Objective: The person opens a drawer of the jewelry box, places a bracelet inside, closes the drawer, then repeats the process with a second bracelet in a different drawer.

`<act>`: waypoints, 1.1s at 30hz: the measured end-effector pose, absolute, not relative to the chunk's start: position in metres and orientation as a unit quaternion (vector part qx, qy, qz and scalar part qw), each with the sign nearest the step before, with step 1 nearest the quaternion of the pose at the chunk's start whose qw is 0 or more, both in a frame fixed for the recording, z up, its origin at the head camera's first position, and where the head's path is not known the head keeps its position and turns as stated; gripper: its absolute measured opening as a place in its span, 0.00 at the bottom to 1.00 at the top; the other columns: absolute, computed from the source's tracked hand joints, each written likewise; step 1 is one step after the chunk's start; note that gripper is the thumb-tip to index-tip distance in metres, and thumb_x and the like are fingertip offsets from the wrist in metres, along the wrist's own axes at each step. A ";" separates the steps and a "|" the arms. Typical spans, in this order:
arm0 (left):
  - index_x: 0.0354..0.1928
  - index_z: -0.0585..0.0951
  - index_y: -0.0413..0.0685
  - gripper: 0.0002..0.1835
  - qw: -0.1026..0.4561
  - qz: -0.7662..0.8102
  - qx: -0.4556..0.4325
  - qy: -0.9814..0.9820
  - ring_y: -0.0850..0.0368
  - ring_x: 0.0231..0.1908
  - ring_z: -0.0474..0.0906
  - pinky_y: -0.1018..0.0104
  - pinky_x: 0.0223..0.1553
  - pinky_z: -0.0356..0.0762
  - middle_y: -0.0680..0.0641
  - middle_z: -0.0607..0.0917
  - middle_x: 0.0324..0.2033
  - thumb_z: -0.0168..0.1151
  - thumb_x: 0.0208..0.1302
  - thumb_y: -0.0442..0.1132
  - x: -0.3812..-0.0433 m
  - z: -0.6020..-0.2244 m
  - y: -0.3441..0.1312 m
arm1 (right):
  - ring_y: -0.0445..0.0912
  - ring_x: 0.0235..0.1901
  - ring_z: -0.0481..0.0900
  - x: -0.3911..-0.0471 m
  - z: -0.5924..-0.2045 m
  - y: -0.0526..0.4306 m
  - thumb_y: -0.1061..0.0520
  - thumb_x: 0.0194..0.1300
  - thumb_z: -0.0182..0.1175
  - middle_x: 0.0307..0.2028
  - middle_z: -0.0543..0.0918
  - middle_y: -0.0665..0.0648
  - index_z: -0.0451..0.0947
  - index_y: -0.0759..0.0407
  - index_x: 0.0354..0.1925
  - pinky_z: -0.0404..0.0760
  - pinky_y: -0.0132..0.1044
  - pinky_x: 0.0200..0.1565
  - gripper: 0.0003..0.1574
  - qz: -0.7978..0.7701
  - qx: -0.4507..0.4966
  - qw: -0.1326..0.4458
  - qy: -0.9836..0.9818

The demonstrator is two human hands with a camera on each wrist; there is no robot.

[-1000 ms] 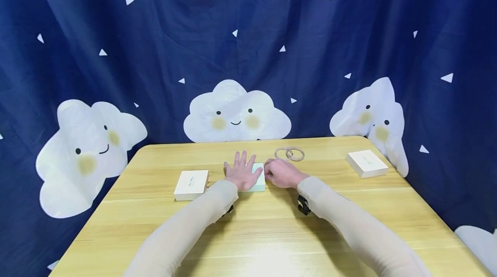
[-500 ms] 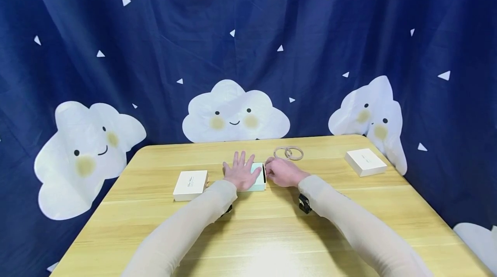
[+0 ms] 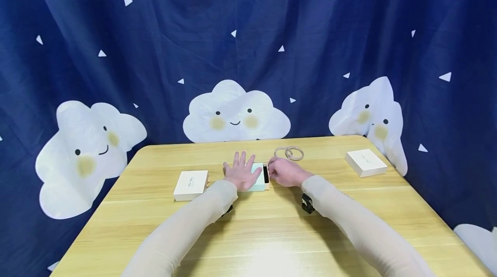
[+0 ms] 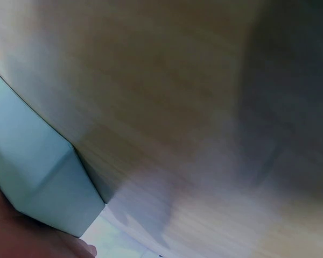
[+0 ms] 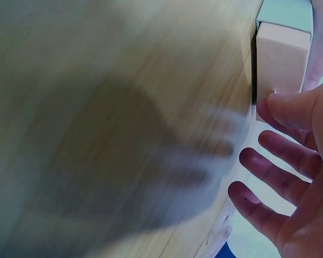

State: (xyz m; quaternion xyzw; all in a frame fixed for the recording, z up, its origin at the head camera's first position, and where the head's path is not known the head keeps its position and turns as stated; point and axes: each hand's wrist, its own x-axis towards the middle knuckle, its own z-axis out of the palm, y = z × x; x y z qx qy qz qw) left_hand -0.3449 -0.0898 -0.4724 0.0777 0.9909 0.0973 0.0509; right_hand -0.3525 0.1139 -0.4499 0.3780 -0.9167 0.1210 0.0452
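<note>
A mint-green slide-out box (image 3: 254, 186) lies at the middle of the table. My left hand (image 3: 241, 177) rests flat on its top with fingers spread. From the right end of the sleeve a pale pink drawer (image 5: 281, 59) sticks out, a dark strip of its inside showing in the head view. My right hand (image 3: 287, 173) is at the drawer's front face. Its thumb and index finger pinch together there, at a small hole, over the pull; the fingertips hide most of it. The other fingers stand apart in the right wrist view.
Left of the hands lies a white box (image 3: 191, 185) with a small tab at its right side. Another white box (image 3: 366, 162) sits at the table's right. Two linked pale rings (image 3: 289, 153) lie behind my right hand. A blue curtain (image 3: 233, 52) hangs behind the table.
The drawer has slid out to the right from the mint-green sleeve, opening a dark gap. My right hand has moved slightly right with it; the left hand has stayed on the box.
</note>
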 end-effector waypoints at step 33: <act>0.81 0.50 0.64 0.38 0.035 0.116 0.084 0.989 0.42 0.80 0.31 0.23 0.69 0.37 0.45 0.44 0.81 0.29 0.75 0.69 -0.340 -0.471 -0.091 | 0.48 0.44 0.81 -0.346 -0.445 0.144 0.65 0.60 0.62 0.47 0.83 0.54 0.81 0.50 0.25 0.82 0.43 0.43 0.11 0.121 0.352 0.055 -0.927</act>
